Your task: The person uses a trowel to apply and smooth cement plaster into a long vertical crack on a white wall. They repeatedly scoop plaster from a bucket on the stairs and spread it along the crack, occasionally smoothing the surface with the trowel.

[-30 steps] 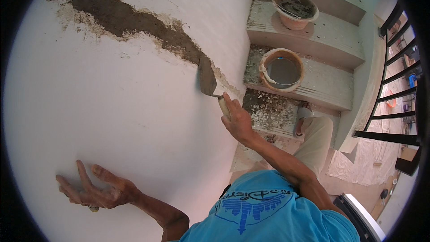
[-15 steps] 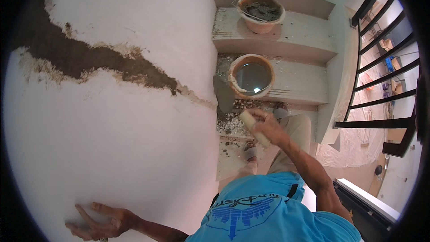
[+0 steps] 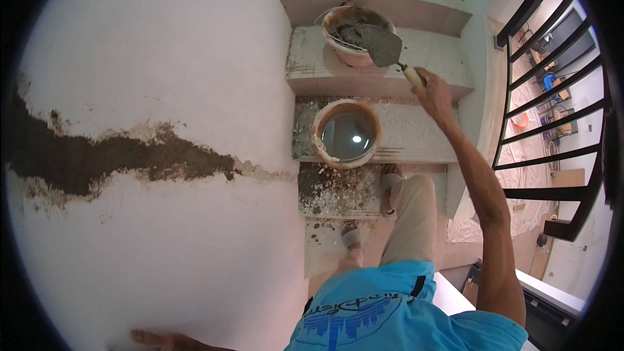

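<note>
My right hand [image 3: 433, 91] is closed round the pale handle of a pointing trowel [image 3: 382, 47]. Its grey-coated blade reaches over the near right rim of a bucket of wet grey mortar [image 3: 357, 58], which stands on an upper step. At the lower left, my left hand [image 3: 156, 339] is against the white wall [image 3: 162, 260], a finger stretched out; the picture's edge cuts off the rest. A dark, rough band of patching [image 3: 130, 159] runs across that wall, narrowing toward the stairs.
A bucket of water [image 3: 347, 135] stands one step below the mortar. Crumbs of mortar [image 3: 331, 188] litter the step by my feet. On the right, a black railing [image 3: 546, 193] borders the stairs; below it lie plastic sheeting [image 3: 523, 149] and furniture.
My right hand has swung up and away from my legs, bringing the trowel to the mortar bucket. The view has shifted; my left hand is now mostly out of the picture.
</note>
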A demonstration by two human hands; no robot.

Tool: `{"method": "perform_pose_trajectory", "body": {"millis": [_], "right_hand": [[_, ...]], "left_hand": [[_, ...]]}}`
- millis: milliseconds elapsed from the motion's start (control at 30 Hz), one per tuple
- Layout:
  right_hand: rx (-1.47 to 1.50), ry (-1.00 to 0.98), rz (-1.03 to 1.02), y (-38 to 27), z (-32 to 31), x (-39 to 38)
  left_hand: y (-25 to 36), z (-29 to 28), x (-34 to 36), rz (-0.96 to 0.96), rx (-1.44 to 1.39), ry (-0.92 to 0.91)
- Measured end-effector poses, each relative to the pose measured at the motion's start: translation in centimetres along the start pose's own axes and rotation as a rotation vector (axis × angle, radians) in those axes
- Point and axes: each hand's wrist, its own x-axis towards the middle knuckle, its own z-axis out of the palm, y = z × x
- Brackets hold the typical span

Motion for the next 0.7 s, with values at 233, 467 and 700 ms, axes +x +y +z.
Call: {"method": "perform_pose_trajectory", "body": {"millis": [233, 467, 700], "right_hand": [[-0.166, -0.107, -0.077, 1.8, 3.6, 11.1], [-0.27, -0.092, -0.123, 4.4, 9.8, 17.5], [-0.415, -0.049, -0.214, 3.9, 12.6, 21.0]], "left_hand": [[1.6, 1.8, 0.0, -0.006, 0.067, -0.057], [2.1, 2.8, 0.0, 0.051, 0.119, -0.042], [3.7, 4.2, 0.1, -0.023, -0.09, 0.038]]}}
